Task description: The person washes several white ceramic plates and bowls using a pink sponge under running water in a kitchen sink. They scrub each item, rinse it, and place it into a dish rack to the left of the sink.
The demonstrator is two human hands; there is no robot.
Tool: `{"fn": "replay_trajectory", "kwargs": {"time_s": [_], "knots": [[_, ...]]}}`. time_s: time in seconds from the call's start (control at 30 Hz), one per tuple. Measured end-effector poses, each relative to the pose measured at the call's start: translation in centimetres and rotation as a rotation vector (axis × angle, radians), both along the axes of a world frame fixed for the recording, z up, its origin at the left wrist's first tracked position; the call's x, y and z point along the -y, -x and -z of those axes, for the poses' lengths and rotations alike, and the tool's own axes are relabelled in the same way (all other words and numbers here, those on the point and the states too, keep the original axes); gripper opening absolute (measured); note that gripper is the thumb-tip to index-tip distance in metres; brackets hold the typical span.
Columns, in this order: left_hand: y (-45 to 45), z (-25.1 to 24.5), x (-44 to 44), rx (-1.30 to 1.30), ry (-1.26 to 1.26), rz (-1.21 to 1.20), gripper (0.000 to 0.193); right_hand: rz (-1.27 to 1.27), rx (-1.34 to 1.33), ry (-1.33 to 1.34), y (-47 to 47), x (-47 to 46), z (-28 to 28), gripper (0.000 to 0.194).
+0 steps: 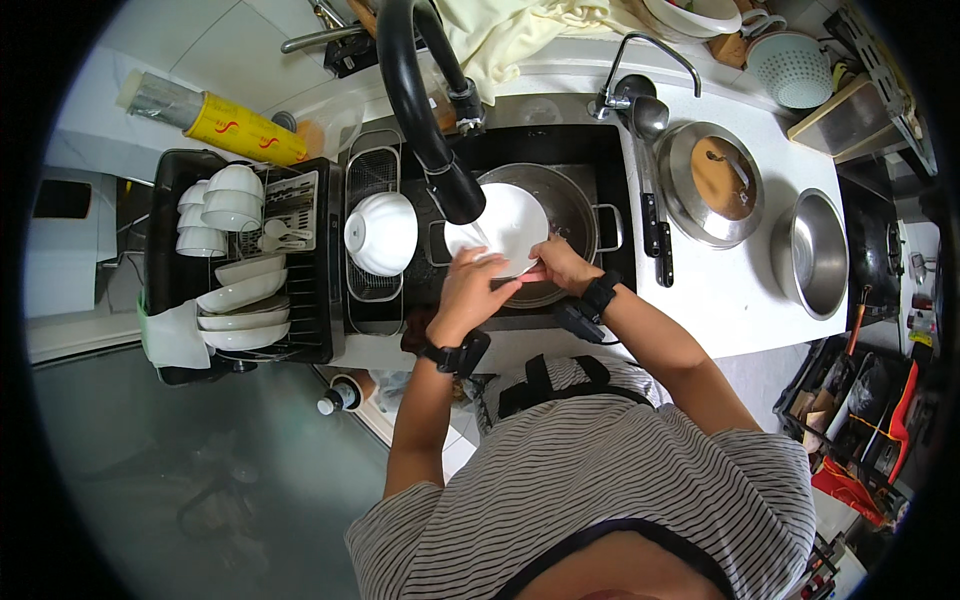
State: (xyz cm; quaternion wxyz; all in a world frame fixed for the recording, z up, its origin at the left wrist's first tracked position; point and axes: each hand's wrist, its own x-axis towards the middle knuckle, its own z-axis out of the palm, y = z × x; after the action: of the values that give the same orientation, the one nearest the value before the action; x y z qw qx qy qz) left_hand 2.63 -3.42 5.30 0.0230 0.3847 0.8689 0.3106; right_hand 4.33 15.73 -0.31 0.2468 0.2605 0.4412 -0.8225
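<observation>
A white bowl point(514, 221) is tilted over the sink, below the black faucet point(457, 191), and a thin stream of water runs into it. My right hand point(562, 266) grips the bowl's near right rim. Across the near left rim lie the fingers of my left hand point(472, 289); whether they pinch the rim is hidden. Under the bowl, a steel pot point(574, 196) with side handles stands in the black sink point(517, 142). To the left, stacked white bowls point(382, 234) rest on their side in a wire basket point(375, 169) set in the sink.
A dish rack point(330, 300) with bowls and plates stands left. On the right counter are a ladle point(649, 120), a lidded pot point(712, 184) and a steel basin point(811, 255). A small curved tap point(652, 37) rises behind the sink. A yellow wrap box point(244, 129) lies at back left.
</observation>
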Motion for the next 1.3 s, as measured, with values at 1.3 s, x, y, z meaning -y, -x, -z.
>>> {"fn": "replay_trajectory", "kwargs": {"time_s": [1.3], "knots": [[0.6,0.7,0.5,1.002,-0.918,-0.544,0.089,0.211,0.079,-0.06,0.3,5.2,1.8,0.022]]}}
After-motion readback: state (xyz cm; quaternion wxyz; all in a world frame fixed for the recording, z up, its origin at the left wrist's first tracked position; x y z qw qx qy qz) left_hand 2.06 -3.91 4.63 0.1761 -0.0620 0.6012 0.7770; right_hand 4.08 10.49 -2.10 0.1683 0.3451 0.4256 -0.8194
